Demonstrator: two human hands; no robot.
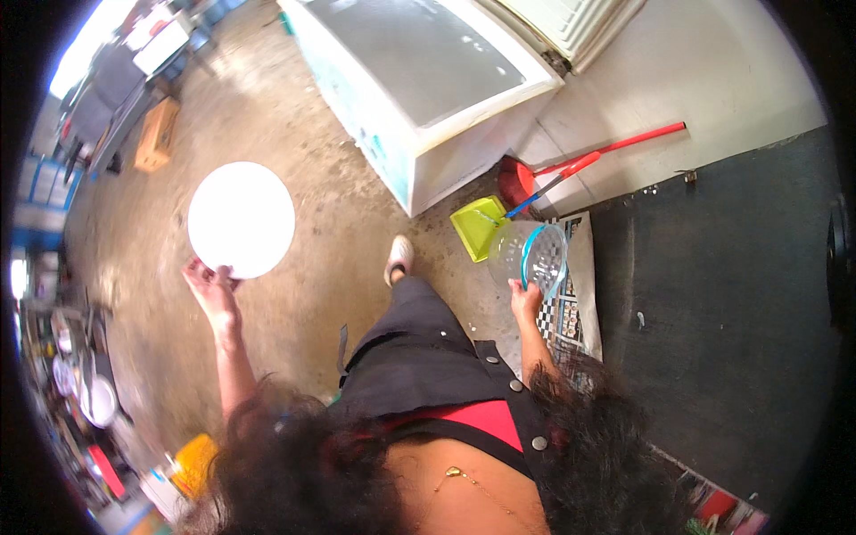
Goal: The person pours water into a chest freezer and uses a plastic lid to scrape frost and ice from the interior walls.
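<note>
A round white disc (241, 219), its exact kind not clear, is held at its lower edge by my left hand (215, 289), out to the left above the floor. My right hand (527, 298) grips the edge of a clear rounded container (550, 257) with a turquoise rim, tilted on its side. A second clear rounded surface shows to its left; whether it is a separate piece I cannot tell. Just beyond the container lies a yellow-green dustpan (476, 226).
A white chest with a grey top (428, 60) stands ahead. Beside it are a red dustpan (515, 180) and a red-and-blue handle (555, 184). A dark panel (722, 301) fills the right. A wooden crate (158, 134) and cluttered shelving (73, 374) are at left.
</note>
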